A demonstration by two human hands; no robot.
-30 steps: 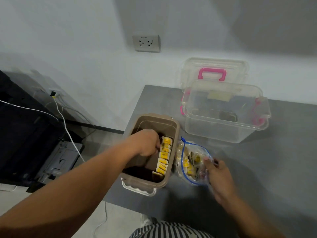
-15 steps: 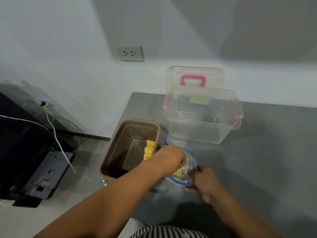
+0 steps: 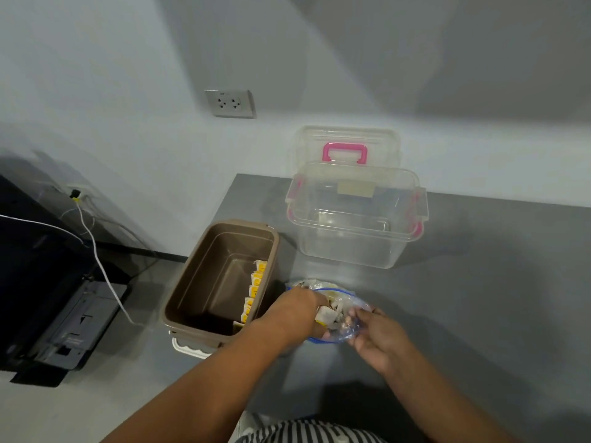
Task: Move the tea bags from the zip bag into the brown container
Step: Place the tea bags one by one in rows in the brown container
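The step in hand is a pick-up. Just right of the brown container (image 3: 204, 266), the left hand (image 3: 297, 314) reaches into the zip bag (image 3: 355, 303) on the counter (image 3: 479, 282), fingers curled round a few tea bags (image 3: 326, 314). The right hand (image 3: 379, 337) pinches the bag's mouth open. A yellow row (image 3: 254, 290) lines the container's right wall. Next, I judge, the clutch must lift clear and cross left over the rim.

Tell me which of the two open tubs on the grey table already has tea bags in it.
The brown rectangular plastic container: a row of yellow-and-white tea bags lines its right wall. The clear plastic box with pink latches holds none.
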